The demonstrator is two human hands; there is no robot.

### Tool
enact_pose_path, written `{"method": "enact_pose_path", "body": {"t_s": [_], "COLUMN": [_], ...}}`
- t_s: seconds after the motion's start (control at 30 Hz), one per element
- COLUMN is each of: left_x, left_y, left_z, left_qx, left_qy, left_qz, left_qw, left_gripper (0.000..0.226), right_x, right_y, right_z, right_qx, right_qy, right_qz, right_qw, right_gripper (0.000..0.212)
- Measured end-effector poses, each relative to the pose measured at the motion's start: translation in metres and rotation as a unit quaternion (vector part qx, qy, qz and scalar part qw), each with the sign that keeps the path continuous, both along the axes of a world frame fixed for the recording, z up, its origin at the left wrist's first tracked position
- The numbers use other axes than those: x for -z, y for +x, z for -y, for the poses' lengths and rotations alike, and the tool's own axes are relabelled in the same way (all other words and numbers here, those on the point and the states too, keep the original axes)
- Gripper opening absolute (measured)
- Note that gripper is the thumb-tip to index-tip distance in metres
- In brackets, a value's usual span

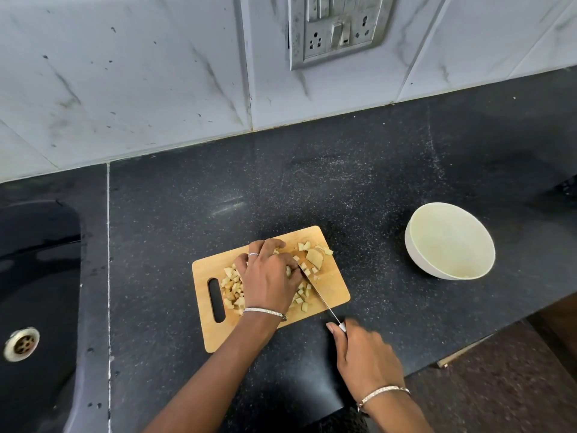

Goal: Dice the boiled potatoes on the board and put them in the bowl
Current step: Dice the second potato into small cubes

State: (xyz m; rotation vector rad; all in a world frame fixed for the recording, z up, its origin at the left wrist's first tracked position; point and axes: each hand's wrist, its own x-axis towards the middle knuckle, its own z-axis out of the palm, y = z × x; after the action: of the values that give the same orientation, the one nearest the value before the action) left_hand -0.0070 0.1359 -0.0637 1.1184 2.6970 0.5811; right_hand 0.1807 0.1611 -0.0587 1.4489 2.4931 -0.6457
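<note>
A wooden cutting board point(331, 285) with a slot handle lies on the black counter. Diced potato pieces point(231, 287) are heaped on its left half, and a larger uncut potato chunk point(314, 257) sits near its far right corner. My left hand point(270, 276) rests over the pieces with fingers curled down on potato beside the blade. My right hand point(362, 354) grips the handle of a knife point(318, 292), whose blade reaches across the board toward my left fingers. The white bowl point(418, 254) stands to the right, apparently empty.
A black sink point(40, 276) with a metal drain point(21, 343) lies left of the board. The counter's front edge point(468, 342) runs diagonally at the right. A switch and socket plate point(338, 29) hangs on the tiled wall behind.
</note>
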Motion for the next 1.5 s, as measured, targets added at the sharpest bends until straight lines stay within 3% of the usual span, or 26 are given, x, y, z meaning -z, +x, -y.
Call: {"method": "enact_pose_path", "body": {"t_s": [0.23,0.5,0.9,1.17,1.3,1.5], "left_x": [0.001,-0.004,-0.004,-0.005,-0.006,-0.011], "left_y": [0.002,-0.012,-0.024,-0.032,-0.036,-0.049], "left_z": [0.0,0.004,-0.002,-0.015,-0.023,-0.042], "left_qx": [-0.013,-0.04,-0.046,0.029,0.09,0.212], "left_qy": [0.017,0.041,0.06,0.032,0.005,-0.079], "left_qz": [-0.004,0.032,0.024,0.028,0.017,-0.02], "left_qw": [1.0,0.998,0.997,0.999,0.996,0.974], "left_gripper": [0.008,0.009,0.013,0.016,0.027,0.043], "right_x": [-0.002,-0.005,-0.002,-0.012,-0.01,-0.014], "right_y": [0.007,0.007,0.004,0.02,0.023,0.025], "right_z": [-0.021,-0.022,-0.016,-0.02,-0.019,-0.02], "right_qx": [0.039,-0.001,-0.019,-0.024,-0.042,-0.017], "right_qy": [-0.154,-0.018,-0.044,0.057,-0.002,-0.006], "right_qz": [-0.109,-0.101,-0.107,-0.007,-0.049,-0.087], "right_qw": [0.981,0.995,0.993,0.998,0.998,0.996], "right_gripper": [0.058,0.053,0.055,0.048,0.053,0.055]}}
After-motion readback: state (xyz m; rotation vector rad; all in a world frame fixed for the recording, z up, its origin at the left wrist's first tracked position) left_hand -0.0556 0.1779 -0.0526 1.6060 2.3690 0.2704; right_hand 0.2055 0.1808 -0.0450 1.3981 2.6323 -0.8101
